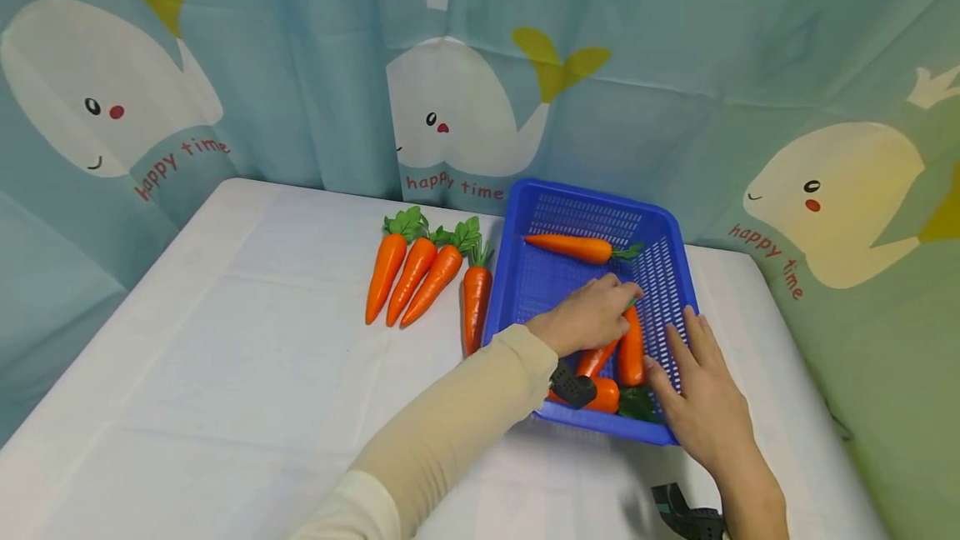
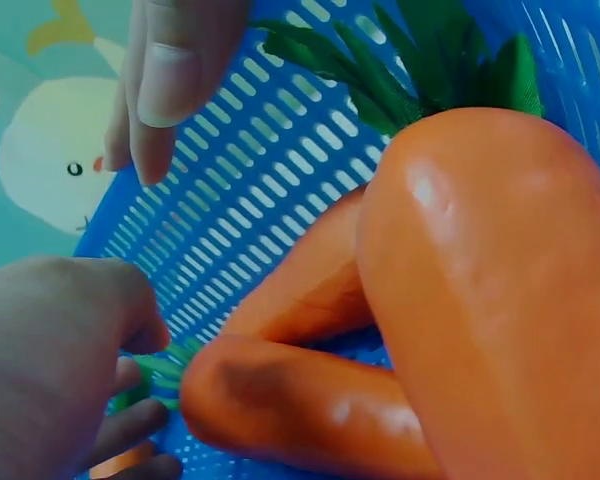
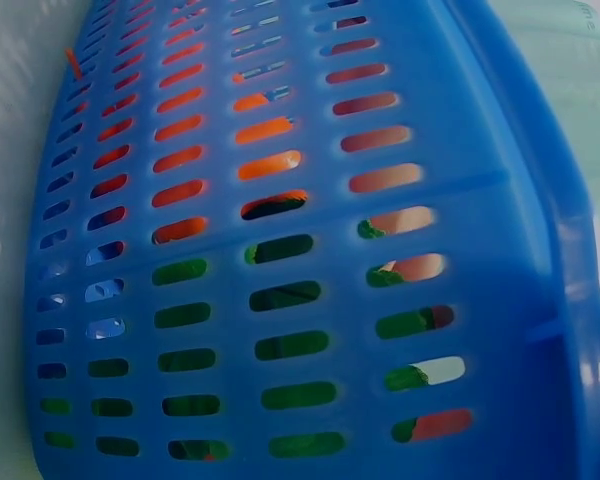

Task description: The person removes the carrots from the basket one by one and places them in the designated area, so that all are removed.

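A blue plastic basket (image 1: 603,198) holds several orange toy carrots with green tops. My left hand (image 1: 588,315) reaches inside it, fingers curled at the leafy top of a carrot (image 1: 597,358). In the left wrist view, green leaves (image 2: 165,375) show between the fingers of that hand (image 2: 50,370). A second carrot (image 1: 632,348) lies right beside it. Across the basket's near end lies another carrot (image 1: 606,396), partly hidden by the wrist camera. My right hand (image 1: 705,398) rests at the basket's right side, fingers spread and fairly straight.
Along the basket's far end lies one more carrot (image 1: 573,247). Left of the basket, a carrot (image 1: 476,302) sits close to its wall, and a row of three carrots (image 1: 412,277) lies farther left on the white table (image 1: 225,373). A whale-print curtain (image 1: 300,65) hangs behind.
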`<action>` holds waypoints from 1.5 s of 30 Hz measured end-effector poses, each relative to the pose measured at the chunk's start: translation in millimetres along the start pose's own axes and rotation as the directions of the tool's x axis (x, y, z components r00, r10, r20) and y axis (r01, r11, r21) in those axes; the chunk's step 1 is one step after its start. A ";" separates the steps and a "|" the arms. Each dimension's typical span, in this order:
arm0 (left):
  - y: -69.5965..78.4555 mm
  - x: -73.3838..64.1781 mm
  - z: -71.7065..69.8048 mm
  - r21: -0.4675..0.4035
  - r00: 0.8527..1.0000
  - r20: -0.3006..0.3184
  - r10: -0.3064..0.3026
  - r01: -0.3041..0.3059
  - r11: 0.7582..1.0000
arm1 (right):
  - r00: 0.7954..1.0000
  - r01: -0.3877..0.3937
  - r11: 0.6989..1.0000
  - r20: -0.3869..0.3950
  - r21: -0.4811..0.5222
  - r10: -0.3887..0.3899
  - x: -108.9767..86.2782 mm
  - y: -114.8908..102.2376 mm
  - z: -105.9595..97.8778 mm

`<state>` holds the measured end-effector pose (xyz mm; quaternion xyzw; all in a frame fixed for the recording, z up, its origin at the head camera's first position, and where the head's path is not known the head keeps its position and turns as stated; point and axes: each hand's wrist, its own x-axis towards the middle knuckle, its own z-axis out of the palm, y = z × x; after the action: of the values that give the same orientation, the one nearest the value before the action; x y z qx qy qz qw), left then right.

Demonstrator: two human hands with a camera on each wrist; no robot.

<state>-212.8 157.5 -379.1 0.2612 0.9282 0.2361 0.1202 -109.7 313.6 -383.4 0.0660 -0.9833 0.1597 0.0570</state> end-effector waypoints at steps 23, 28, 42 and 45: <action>-0.8 2.6 8.0 0.227 0.990 0.138 0.008 -0.040 0.973 | 1.000 0.002 1.000 0.012 0.018 -0.002 3.6 1.0 -2.2; -0.5 -1.3 8.3 0.215 0.991 0.125 -0.041 0.013 0.977 | 1.000 -0.004 1.000 0.014 0.017 0.003 3.7 0.8 -2.3; 1.1 -2.8 7.8 0.199 0.975 0.119 -0.188 0.162 0.966 | 1.000 0.002 1.000 0.007 0.021 -0.002 2.6 1.1 -1.0; 1.2 0.4 8.3 0.202 0.973 0.105 -0.206 0.182 0.962 | 1.000 0.001 1.000 0.008 0.020 -0.001 3.0 1.0 -1.0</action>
<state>-209.7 161.7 -385.6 0.1933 0.9584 0.1163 0.1751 -112.7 314.5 -382.4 0.0676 -0.9819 0.1692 0.0524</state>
